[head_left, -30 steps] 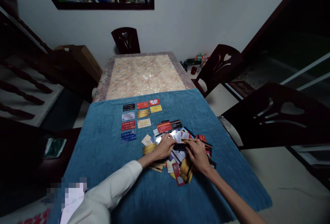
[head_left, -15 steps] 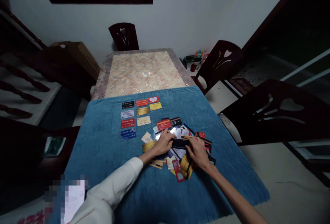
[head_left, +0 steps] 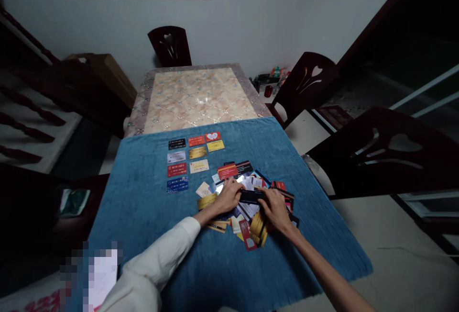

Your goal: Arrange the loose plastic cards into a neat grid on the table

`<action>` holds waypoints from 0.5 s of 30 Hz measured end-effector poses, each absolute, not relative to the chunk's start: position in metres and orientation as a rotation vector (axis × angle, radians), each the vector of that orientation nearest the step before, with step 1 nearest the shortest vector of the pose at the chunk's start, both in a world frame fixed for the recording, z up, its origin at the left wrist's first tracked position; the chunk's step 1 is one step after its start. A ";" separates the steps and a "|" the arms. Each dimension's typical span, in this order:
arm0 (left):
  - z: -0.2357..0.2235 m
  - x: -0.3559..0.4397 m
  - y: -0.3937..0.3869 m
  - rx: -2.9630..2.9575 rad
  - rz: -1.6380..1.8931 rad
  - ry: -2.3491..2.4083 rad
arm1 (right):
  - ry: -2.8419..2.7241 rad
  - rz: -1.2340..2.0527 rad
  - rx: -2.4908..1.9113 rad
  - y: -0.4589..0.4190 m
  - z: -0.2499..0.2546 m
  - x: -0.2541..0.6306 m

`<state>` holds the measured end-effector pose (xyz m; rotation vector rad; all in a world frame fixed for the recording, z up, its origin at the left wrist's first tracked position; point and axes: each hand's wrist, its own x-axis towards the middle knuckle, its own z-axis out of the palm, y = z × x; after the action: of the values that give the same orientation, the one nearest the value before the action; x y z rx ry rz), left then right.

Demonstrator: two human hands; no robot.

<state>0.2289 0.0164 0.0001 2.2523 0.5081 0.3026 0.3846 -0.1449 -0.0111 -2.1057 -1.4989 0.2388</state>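
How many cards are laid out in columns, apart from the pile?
9: left column, black card, silver card, red card, blue card; middle, orange-red card, gold card, cream card; right, heart card, yellow card.

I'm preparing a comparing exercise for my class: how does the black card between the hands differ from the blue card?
Colour: the black card looks mostly black; the blue card is blue with pale markings.
Support: left hand and right hand hold the black card; the blue card lies untouched on the cloth.
Place: the black card is over the heap; the blue card lies apart from it.
Shared: both are oblong.
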 end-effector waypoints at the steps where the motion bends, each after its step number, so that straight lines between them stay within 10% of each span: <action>1: 0.001 0.229 0.016 2.248 0.302 0.506 | -1.491 0.245 -2.100 -0.145 -0.010 0.384; 15: 0.003 0.228 0.013 2.112 0.331 0.607 | -1.351 0.282 -2.001 -0.141 -0.001 0.392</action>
<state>0.2275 0.0126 0.0035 2.1121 0.6069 0.3308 0.3919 -0.1408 -0.0007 -2.0009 -1.3505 0.2819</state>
